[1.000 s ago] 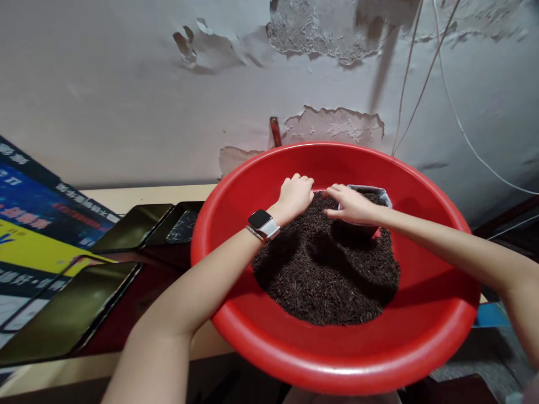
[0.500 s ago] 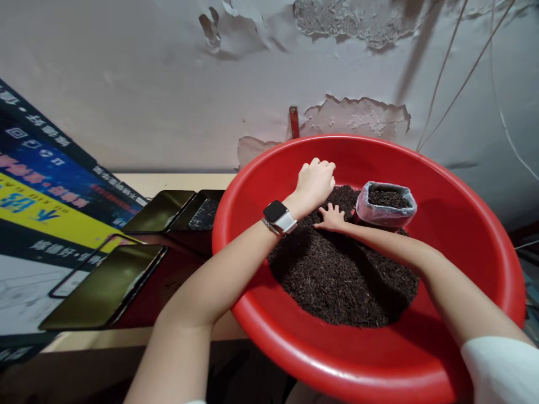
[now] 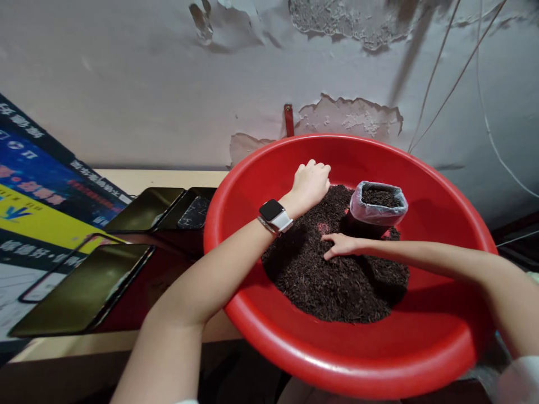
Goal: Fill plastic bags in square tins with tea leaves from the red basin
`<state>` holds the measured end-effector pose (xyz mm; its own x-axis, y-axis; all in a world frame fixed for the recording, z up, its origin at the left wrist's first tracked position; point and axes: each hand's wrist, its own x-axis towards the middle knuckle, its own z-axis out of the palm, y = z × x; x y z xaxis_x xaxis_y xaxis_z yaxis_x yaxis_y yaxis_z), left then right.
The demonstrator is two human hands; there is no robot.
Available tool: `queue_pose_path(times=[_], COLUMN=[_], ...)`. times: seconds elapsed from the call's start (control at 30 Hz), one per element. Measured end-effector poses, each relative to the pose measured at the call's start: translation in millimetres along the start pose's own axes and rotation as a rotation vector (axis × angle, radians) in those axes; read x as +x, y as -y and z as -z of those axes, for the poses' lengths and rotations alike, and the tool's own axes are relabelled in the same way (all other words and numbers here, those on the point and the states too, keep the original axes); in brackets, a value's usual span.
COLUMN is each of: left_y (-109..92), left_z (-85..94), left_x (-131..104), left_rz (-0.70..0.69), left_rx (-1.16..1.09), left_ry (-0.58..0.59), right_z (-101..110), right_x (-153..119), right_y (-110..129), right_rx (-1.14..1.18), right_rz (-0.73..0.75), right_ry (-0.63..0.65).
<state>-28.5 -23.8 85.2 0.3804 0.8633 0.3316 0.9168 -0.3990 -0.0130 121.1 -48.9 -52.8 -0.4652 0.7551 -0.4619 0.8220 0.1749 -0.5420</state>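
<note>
A big red basin (image 3: pixel 357 359) holds a heap of dark, loose, leaf-like material (image 3: pixel 332 292). My left hand (image 3: pixel 310 184), with a watch on its wrist, is over the heap's far left side; its fingers are curled, and what they hold, if anything, is hidden. Lower and to the right, my right hand (image 3: pixel 341 245) rests on the heap with thumb and fingers apart. Just behind it stands a container lined with a clear plastic bag (image 3: pixel 379 210), filled with the same dark material.
Left of the basin, dark trays (image 3: pixel 84 289) and a black box with a marbled panel (image 3: pixel 194 213) lie on a pale table (image 3: pixel 164 178). A printed banner (image 3: pixel 46 185) leans there. Behind is a peeling wall (image 3: pixel 168 84) with hanging cords.
My right hand has moved down and nearer across the heap, uncovering more of the bagged container's dark lower part. My left hand keeps its curled pose. The whole view has shifted slightly.
</note>
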Motion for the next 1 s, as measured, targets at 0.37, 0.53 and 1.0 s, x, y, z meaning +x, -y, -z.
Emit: queue_pose_path(times=[0.37,0.53,1.0], left_y=[2.6,4.1,6.3], left_z=[-10.8,-18.5,-29.7], left_x=[0.8,2.0,2.9], left_rz=[-0.018,-0.038,-0.063], left_rx=[0.029,0.055,0.092], left_ry=[0.045,0.056,0.058], right_z=[117.9,162.1,162.1], right_x=[-80.3,-79.7,-72.0], right_y=[29.5,5.5,-25.6], right_rx=[0.024,-0.155,-0.28], right_rz=[0.298,0.232,0.058], right_ry=[-0.506,-0.803,-0.823])
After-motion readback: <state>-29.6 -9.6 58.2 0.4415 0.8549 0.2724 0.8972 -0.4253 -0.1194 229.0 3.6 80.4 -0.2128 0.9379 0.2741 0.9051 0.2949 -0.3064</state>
